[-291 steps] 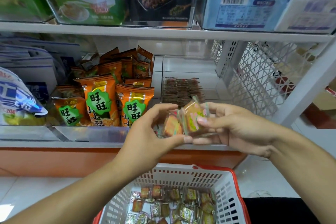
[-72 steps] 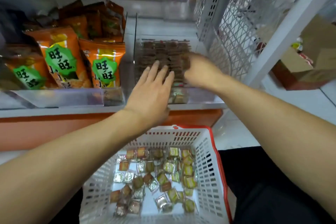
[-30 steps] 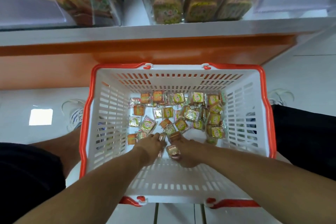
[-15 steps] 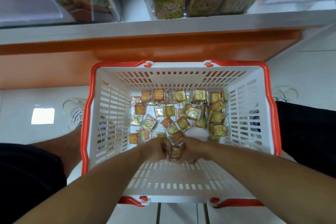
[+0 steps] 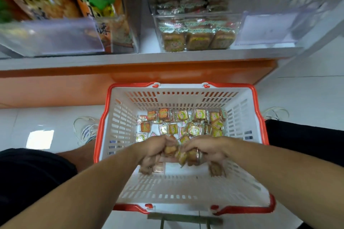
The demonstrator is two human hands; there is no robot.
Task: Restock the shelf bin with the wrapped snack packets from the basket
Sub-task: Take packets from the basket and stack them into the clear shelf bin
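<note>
Basket [image 5: 119, 130], white w/ red rim, sat on the tiled floor [image 5: 305, 96] just below the shelf [image 5: 149, 57]. Both hands were down inside it, close together near its centre. Left hand [image 5: 154, 149] had fingers curled round a clutch of wrapped snack packets [image 5: 174, 151]; right hand [image 5: 206, 149], at 3 o'clock from the left and nearly touching it, gripped the same bunch from the other side. Motion blur around the fingers, so exact packet count couldn't be told. One packet [image 5: 158, 167] lay on the basket bottom at 6 o'clock from the left hand, blurred.

Loose packets [image 5: 194, 130] were scattered over the basket's far half, at 12 o'clock from the hands, thicker toward the 1–2 o'clock corner. Shelf bin [image 5: 197, 16], clear plastic, stood on the shelf at 12 o'clock from the basket, w/ same-type packets standing in a row behind its front wall. At 9 o'clock from the bin, orange snack bags [image 5: 96, 5] w/ green labels in a neighbouring bin. A white shoe [image 5: 86, 129] showed at 9 o'clock beside the basket.
</note>
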